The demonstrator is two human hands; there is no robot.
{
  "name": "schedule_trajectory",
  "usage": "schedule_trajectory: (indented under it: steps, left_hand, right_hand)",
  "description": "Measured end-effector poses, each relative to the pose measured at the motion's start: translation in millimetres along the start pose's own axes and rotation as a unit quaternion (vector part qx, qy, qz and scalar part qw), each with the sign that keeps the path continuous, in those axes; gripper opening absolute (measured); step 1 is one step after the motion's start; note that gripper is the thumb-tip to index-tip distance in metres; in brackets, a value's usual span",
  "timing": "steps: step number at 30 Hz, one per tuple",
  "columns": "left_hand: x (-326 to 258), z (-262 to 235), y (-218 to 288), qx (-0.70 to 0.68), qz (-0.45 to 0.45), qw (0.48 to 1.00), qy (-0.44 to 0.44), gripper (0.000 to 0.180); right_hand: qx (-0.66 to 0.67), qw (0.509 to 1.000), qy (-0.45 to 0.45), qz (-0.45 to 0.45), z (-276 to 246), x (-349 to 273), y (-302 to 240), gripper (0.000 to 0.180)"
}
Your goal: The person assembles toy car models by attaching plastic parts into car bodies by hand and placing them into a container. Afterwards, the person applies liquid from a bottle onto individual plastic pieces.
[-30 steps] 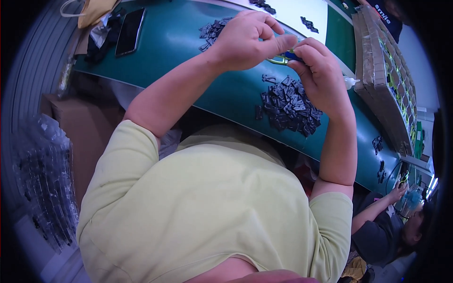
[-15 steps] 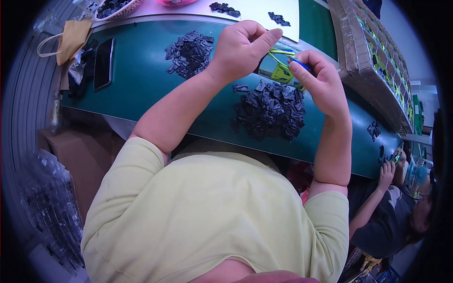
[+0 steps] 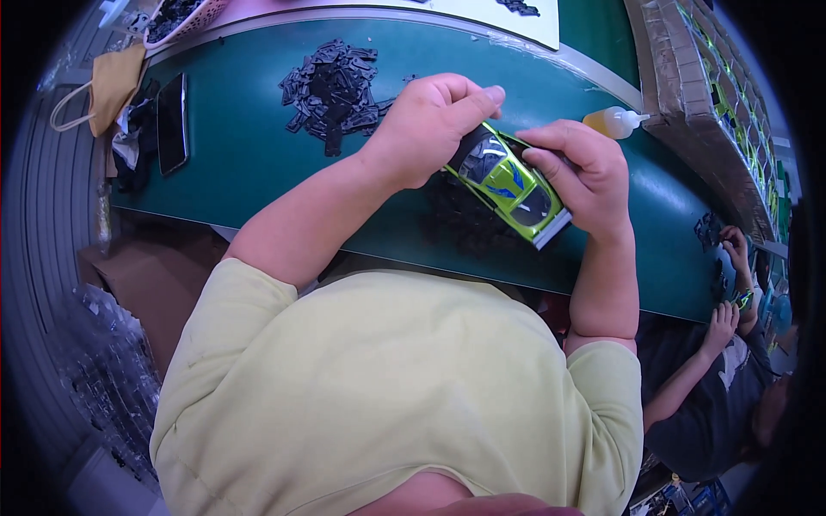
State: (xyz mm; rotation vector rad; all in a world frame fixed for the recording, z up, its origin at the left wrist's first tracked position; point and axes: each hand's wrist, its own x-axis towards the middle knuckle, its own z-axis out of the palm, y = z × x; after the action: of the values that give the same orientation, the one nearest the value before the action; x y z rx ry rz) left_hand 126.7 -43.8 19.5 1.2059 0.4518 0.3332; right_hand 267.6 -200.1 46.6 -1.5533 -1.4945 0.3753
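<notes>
I observe both hands above the green surface [image 3: 232, 146]. The right hand [image 3: 589, 168] grasps the toy car [image 3: 519, 185] along its side, thumb opposed to the fingers. The car lies between the hands, tilted, its green roof facing up and its silver-edged end directed toward the body. The left hand [image 3: 430, 129] has its fingers curled and its thumb laid forward, next to the car's dark end; I cannot tell whether it grips the car. Below the car, between the hands, I see a shaded pile of black parts. A second pile [image 3: 331, 90] lies left of the left hand, with the phone [image 3: 172, 125] farther left. The bottle [image 3: 609, 123] lies just beyond the right hand.
</notes>
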Motion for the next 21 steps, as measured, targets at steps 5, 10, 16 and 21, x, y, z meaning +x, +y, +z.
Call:
schedule_trajectory:
  steps: [5,10,16,21]
  left_hand:
    - [-6.0,4.4,20.9,0.024,-0.168,0.983,-0.066,0.023]
    - [-6.0,4.8,15.4,-0.02,-0.173,0.982,-0.068,0.025]
    - [-7.9,-1.9,22.5,-0.116,-0.186,0.969,-0.114,0.027]
    - [-8.1,0.0,16.5,-0.113,-0.207,0.967,-0.095,0.028]
  right_hand:
    - [-0.063,0.996,0.034,-0.046,4.8,1.4,5.4,0.009]
    - [0.165,0.982,0.037,0.085,3.3,-1.3,8.6,0.005]
    - [0.273,0.957,0.024,0.091,2.5,-5.6,6.9,0.013]
    - [0.14,0.989,0.036,0.027,1.3,-4.3,7.0,0.01]
